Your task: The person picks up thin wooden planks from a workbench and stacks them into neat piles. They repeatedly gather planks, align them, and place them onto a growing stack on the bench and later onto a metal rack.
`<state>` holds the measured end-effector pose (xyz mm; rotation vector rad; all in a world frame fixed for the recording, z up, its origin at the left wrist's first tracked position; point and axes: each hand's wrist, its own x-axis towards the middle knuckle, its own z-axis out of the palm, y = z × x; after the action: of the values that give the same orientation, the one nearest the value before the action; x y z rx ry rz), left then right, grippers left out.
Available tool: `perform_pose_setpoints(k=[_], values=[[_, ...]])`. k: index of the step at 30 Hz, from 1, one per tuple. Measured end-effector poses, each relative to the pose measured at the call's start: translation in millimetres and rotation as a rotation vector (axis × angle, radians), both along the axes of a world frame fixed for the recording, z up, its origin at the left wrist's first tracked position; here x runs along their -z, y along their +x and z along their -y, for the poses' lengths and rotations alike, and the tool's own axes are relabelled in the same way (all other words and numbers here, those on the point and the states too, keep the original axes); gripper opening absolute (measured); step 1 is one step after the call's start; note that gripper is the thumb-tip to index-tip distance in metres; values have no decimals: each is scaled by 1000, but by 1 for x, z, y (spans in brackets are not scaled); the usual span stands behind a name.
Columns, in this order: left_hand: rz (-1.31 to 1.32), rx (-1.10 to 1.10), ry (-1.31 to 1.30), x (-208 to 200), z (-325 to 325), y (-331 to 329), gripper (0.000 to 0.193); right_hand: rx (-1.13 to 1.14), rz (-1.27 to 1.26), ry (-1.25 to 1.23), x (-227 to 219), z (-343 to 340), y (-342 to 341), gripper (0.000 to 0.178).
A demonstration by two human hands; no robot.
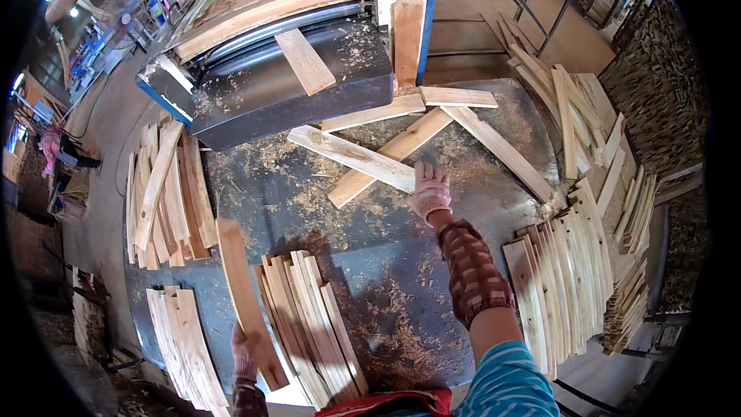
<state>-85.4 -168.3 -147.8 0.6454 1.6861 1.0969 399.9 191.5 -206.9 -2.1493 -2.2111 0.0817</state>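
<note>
The left hand [245, 347], in a pale knit glove, is at the lower left of the frame, its thumb and fingers pinching the edge of a light-brown wooden plank [245, 293] near its lower end. That plank slants up and to the left from the hand, its far end slightly blurred, just beside the upright bundle of planks [312, 324] at the lower centre.

The right hand [431, 189], gloved likewise, reaches to right of centre, fingers close together over the near end of a pale plank [351, 156]; whether it grips or merely rests there, I cannot tell. The pale plank runs from the hand toward the upper left and crosses over a knotty brown plank [424, 133]. A checked sleeve cover [475, 270] wraps the right forearm below the glove.

Sawdust [394, 340] is strewn over the dark metal tabletop [343, 241]. At the top of the frame, a short board [306, 62] lies on the dark bed of a roller-fed woodworking machine [363, 69]. More planks are stacked at the left [166, 185], the lower left [185, 347] and the right edge of the table [563, 270].
</note>
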Motion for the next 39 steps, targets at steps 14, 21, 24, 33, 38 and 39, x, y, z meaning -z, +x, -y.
perform_pose_setpoints(k=[14,21,24,33,38,39], values=[[-113,154,-262,80,60,7,48,-230,-764,-1037,-35,385,-80,95],[-519,78,301,41,-139,72,47,-523,-685,-910,-6,385,-85,52],[-908,488,358,5,-233,158,56,124,-1027,-755,64,305,-64,38],[-1319,669,273,110,-323,270,92,558,-150,55,-7,-29,175,81],[-1016,747,118,85,-331,258,95,562,-11,-34,3,-58,250,69],[-992,776,38,73,-333,261,94,567,-20,-107,5,-55,254,66]])
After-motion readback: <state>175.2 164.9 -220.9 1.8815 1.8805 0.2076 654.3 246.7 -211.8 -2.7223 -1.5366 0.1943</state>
